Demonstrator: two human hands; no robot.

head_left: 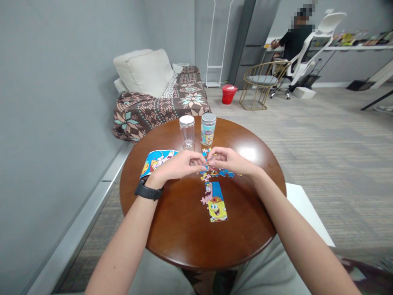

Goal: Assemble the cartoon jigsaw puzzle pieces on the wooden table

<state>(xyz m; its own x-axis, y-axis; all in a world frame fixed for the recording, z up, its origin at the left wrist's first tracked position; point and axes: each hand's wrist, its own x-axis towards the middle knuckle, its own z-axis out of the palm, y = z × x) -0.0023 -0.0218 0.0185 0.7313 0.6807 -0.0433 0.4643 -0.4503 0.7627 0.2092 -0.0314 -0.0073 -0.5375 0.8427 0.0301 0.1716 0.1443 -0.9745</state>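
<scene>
Over a pile of loose jigsaw puzzle pieces [225, 173], my two hands almost meet. My left hand [190, 163] is closed in a pinch, with a small blue puzzle piece [206, 167] at its fingertips. Closed fingers on my right hand [229, 159] hide what they hold, if anything. A partly joined puzzle [217, 209] with a yellow cartoon face, a pink figure and blue background lies nearer to me. Beside my left wrist is a blue printed picture sheet [153, 161], partly covered by my hand.
On the round brown table [184, 229], a clear jar [188, 137] with a white lid and a printed jar [208, 133] stand behind the pieces. Beyond are a covered sofa [159, 102], a red bin [229, 95], a wire-frame chair [260, 80] and a seated person [296, 43].
</scene>
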